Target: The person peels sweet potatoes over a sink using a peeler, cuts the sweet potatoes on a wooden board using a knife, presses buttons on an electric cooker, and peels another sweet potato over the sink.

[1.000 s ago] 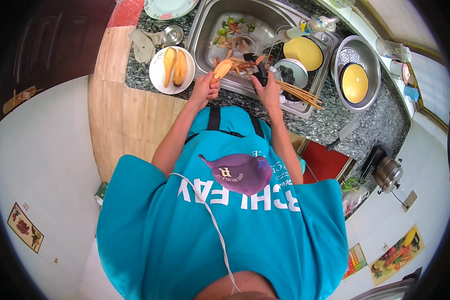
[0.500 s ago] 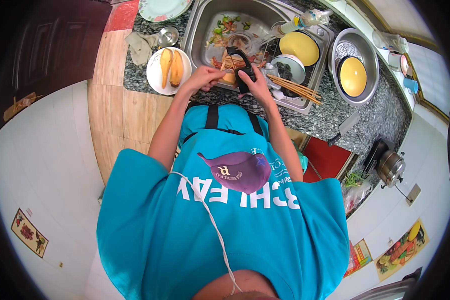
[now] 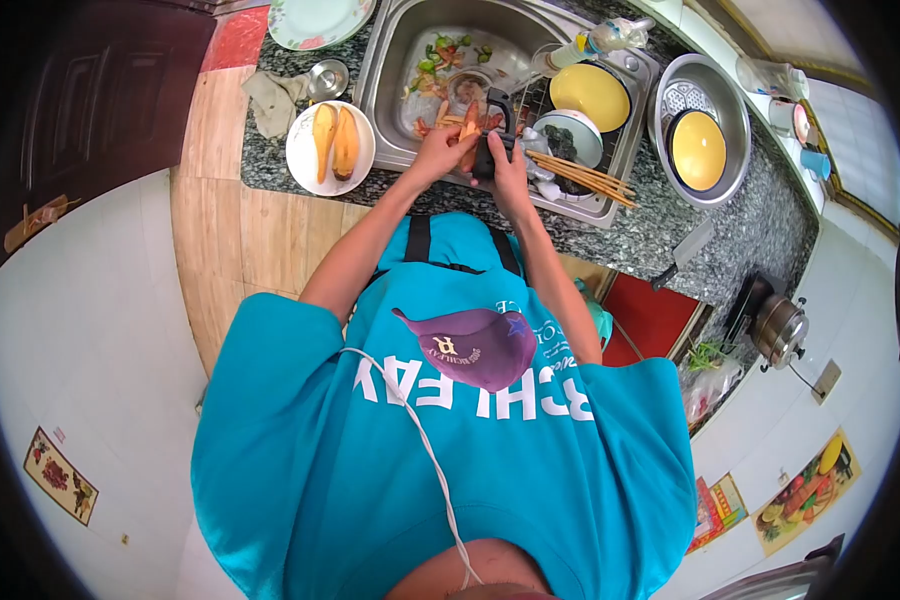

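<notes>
Over the near rim of the sink (image 3: 372, 90), my left hand (image 3: 440, 155) has its fingers closed on an orange sweet potato (image 3: 469, 128), mostly hidden by the fingers. My right hand (image 3: 510, 175) is wrapped round a black peeler (image 3: 497, 110), close beside the left hand. Peelings (image 3: 452, 118) and green and red vegetable scraps (image 3: 440, 52) lie in the sink basin. To the left, a white plate (image 3: 301, 170) on the counter holds two peeled sweet potatoes (image 3: 345, 145).
Right of the hands are several wooden chopsticks (image 3: 595, 180), a yellow bowl (image 3: 590, 95) and a white bowl (image 3: 582, 128) on a rack. Farther right sit a metal basin (image 3: 735, 110) and a knife (image 3: 685, 255). A small metal bowl (image 3: 327, 79) and cloth (image 3: 272, 103) lie left.
My left hand has moved right, towards the black peeler, and the sweet potato is now mostly covered by fingers. The peeler has turned more upright in my right hand.
</notes>
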A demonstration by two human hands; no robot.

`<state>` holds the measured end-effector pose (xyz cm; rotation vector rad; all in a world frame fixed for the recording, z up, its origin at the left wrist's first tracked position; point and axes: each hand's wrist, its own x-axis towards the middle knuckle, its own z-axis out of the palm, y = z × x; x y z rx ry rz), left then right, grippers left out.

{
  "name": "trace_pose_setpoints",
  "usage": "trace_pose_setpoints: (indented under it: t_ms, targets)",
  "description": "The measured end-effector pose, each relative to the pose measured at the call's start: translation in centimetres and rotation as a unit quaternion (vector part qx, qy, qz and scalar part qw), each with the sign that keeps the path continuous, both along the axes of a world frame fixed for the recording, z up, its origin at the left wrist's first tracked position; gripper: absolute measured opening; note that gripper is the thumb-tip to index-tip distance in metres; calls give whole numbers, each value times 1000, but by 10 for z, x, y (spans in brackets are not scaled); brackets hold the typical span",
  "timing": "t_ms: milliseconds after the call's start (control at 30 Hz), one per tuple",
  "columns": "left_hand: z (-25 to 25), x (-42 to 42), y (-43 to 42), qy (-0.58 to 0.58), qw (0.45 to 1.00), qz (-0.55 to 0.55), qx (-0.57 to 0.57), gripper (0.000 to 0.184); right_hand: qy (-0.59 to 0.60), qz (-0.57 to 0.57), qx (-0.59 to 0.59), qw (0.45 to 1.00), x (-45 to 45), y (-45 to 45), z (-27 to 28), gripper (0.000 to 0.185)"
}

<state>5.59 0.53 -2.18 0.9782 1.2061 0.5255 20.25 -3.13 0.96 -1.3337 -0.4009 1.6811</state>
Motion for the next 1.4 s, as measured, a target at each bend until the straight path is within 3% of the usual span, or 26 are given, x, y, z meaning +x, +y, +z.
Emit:
trace_pose_setpoints:
  t_ms: [100, 167, 267, 300, 367, 433, 533, 633, 700, 833, 933, 1000, 1133, 1233, 1333, 1400]
  targets:
    - [-11, 3, -4, -13, 999, -26, -44, 39, -3, 2, 3, 1000, -3, 1, 1, 37]
    - [-14, 0, -5, -56, 997, 14, -55, 39, 11, 7, -11, 1000, -3, 1, 11, 38]
    - [-23, 2, -10, -44, 994, 98, 30, 40, -187, 52, 36, 980, 2, 0, 19, 42]
    - [-18, -2, -9, -43, 994, 99, 31, 40, -186, 53, 36, 980, 4, 1, 25, 42]
    - [-1, -13, -8, -104, 987, 91, -83, 38, -412, 151, 131, 889, 7, 2, 33, 44]
    - [2, -18, -9, -122, 982, 95, -107, 38, -408, 156, 142, 888, 6, 1, 31, 46]
    - [14, -23, -13, -132, 975, 87, -155, 36, -466, 225, 139, 844, 11, 0, 22, 47]
    - [33, -35, -18, -127, 970, 74, -196, 35, -510, 185, 154, 826, 18, -3, 10, 46]
    - [38, -40, -22, -126, 967, 76, -209, 35, -511, 165, 90, 839, 40, 2, -1, 46]
    - [20, -44, -37, -90, 979, 95, -157, 36, -499, 171, 91, 845, 42, 7, 7, 50]
    - [14, -48, -36, 3, 995, 46, -83, 37, -490, 189, 115, 843, 26, 14, 21, 48]
    - [19, -48, -35, 169, 964, -18, 203, 36, -475, 223, 135, 841, 17, 16, 34, 47]
    - [40, -44, -29, 176, 971, -30, 158, 39, -440, 280, 152, 840, 10, 9, 36, 46]
    - [46, -47, -30, 196, 963, -50, 178, 37, -435, 252, 147, 852, 20, 6, 18, 47]
    - [46, -49, -34, 202, 951, -44, 229, 40, -528, 216, 110, 814, 34, 5, -4, 52]
    - [50, -51, -32, 217, 935, -14, 280, 41, -515, 205, 106, 825, 38, -1, -6, 52]
